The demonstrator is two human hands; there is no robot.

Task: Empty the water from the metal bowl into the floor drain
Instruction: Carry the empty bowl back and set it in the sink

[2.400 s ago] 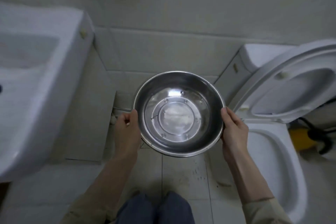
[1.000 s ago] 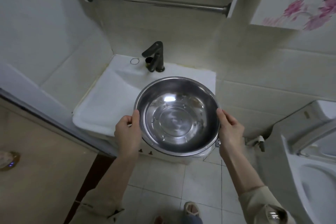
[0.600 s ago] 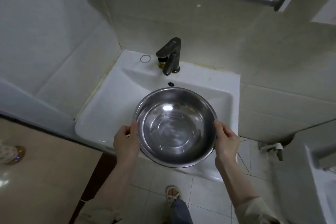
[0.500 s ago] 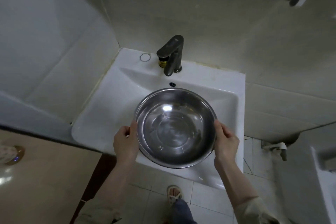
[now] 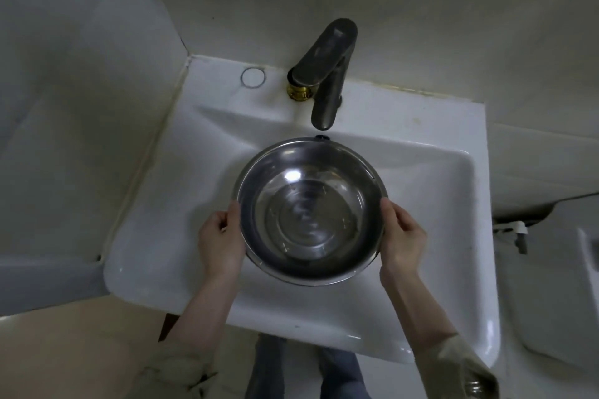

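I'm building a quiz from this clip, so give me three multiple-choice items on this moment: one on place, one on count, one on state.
1. Where is the metal bowl?
A. over the white sink
B. on the floor
C. on a shelf

2. How many hands grip the bowl?
A. none
B. one
C. two

3. What is the faucet doing?
A. running hard
B. no water running
C. detached

Answers: 1 A, sink basin shows all around it. 2 C, left hand and right hand clasp opposite rims. 3 B, no stream below the spout.

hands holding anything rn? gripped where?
Yes: metal bowl, held by its rim, left hand on its left edge, right hand on its right.
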